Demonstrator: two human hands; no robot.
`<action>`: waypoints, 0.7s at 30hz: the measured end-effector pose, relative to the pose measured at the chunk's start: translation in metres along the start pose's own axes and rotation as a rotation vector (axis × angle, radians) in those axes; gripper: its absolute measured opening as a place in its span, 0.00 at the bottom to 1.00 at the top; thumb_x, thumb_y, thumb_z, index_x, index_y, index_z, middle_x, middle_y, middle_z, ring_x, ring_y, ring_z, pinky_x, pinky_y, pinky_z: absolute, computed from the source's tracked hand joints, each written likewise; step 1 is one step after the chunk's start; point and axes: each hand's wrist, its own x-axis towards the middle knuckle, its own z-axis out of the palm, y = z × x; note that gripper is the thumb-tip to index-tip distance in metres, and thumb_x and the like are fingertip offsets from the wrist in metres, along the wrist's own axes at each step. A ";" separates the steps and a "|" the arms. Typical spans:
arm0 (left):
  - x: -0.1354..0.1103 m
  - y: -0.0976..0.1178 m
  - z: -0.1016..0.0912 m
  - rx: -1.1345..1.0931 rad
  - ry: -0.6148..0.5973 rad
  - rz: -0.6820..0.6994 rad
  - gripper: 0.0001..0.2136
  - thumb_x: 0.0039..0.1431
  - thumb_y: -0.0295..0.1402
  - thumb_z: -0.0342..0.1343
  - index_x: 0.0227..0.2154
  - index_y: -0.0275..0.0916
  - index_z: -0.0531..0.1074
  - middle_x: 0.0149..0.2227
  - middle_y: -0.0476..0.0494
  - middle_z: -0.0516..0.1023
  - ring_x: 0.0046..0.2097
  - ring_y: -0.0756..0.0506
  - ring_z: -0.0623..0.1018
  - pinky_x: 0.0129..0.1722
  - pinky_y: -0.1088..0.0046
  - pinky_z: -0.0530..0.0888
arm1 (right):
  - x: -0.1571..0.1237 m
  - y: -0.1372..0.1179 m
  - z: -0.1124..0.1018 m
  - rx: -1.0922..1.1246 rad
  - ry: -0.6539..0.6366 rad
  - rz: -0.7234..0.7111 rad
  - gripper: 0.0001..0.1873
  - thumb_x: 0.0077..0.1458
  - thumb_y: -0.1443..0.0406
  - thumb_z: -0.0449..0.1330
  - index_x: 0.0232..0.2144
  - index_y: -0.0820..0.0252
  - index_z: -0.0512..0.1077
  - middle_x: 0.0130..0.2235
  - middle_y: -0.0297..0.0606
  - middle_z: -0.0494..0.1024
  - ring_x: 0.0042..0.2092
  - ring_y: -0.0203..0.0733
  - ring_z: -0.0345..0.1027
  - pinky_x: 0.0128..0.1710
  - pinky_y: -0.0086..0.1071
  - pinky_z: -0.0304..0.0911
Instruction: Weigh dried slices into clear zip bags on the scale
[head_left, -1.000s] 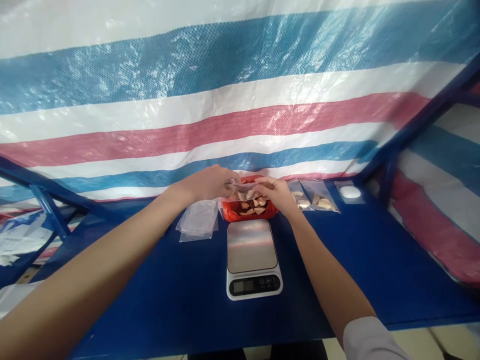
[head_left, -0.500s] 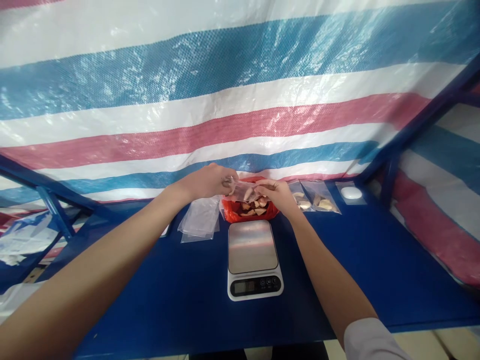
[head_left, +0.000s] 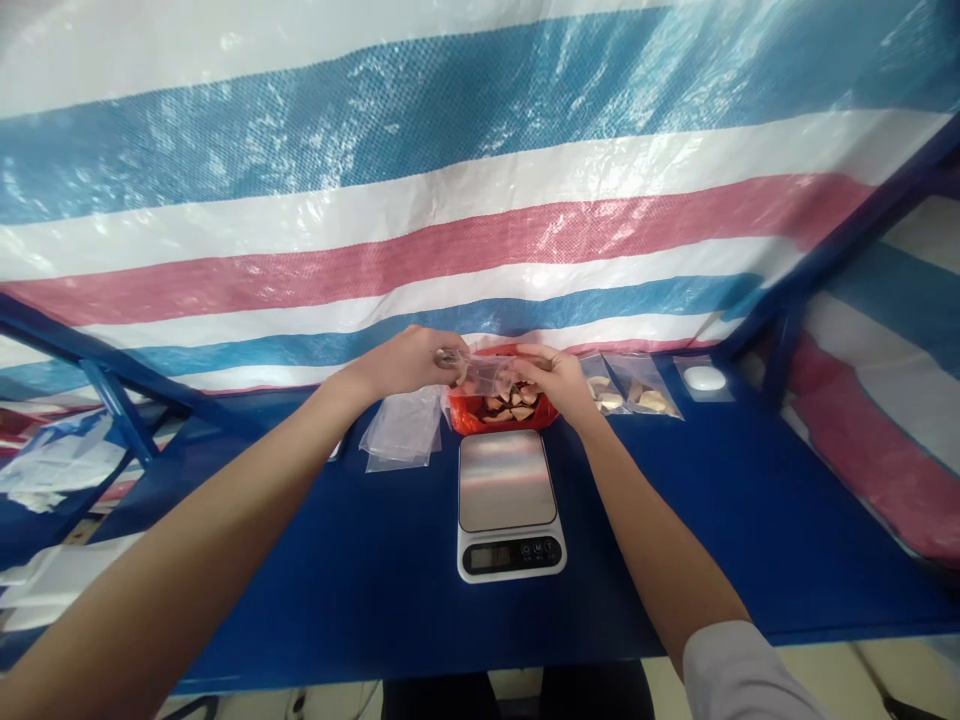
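A clear plastic bag [head_left: 484,374] is stretched between my two hands, above a red plastic bag [head_left: 469,418] of dried, brownish slices [head_left: 517,404]. My left hand [head_left: 424,362] is closed on the clear bag's left side. On its right side, my right hand [head_left: 553,380] pinches the bag, the fingertips partly hidden by the film. Whether anything lies inside the clear bag cannot be made out. Directly in front of the red bag stands a kitchen scale [head_left: 508,485] with a bare steel plate; its display is unreadable.
Flat clear bags [head_left: 403,428] lie left of the red bag. To the right are filled clear bags [head_left: 643,385] with pale slices and a white oval object [head_left: 703,379] on a small clear bag. Striped sheeting [head_left: 450,240] hangs behind the blue table [head_left: 360,570].
My right hand has shifted slightly at the clear bag's edge, and the film now looks pulled flatter between my hands. The whole view has tilted a little.
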 end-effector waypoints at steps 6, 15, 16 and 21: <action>-0.025 -0.006 0.019 -0.360 0.127 -0.066 0.15 0.50 0.43 0.70 0.35 0.38 0.82 0.34 0.42 0.83 0.31 0.46 0.78 0.30 0.71 0.72 | -0.016 -0.006 0.003 -0.040 -0.017 -0.108 0.22 0.49 0.50 0.70 0.41 0.57 0.83 0.41 0.40 0.86 0.44 0.49 0.81 0.42 0.39 0.78; -0.062 -0.010 0.072 -0.635 0.206 -0.033 0.17 0.46 0.44 0.73 0.36 0.38 0.83 0.37 0.41 0.83 0.35 0.44 0.81 0.30 0.74 0.77 | -0.061 -0.019 -0.007 -0.116 -0.055 -0.154 0.17 0.51 0.50 0.69 0.36 0.55 0.84 0.38 0.38 0.87 0.44 0.50 0.81 0.51 0.44 0.75; -0.065 -0.010 0.079 -0.671 0.196 -0.033 0.17 0.46 0.44 0.73 0.37 0.38 0.83 0.37 0.41 0.83 0.36 0.43 0.82 0.31 0.74 0.78 | -0.067 -0.019 -0.009 -0.127 -0.055 -0.136 0.18 0.51 0.50 0.69 0.36 0.55 0.83 0.38 0.38 0.86 0.44 0.50 0.81 0.50 0.44 0.75; -0.075 -0.012 0.112 -0.700 0.140 0.020 0.17 0.49 0.45 0.72 0.39 0.40 0.83 0.38 0.40 0.84 0.36 0.43 0.82 0.33 0.72 0.79 | -0.097 -0.013 -0.018 -0.181 -0.058 -0.008 0.20 0.50 0.48 0.69 0.33 0.57 0.83 0.32 0.39 0.85 0.36 0.48 0.80 0.38 0.40 0.77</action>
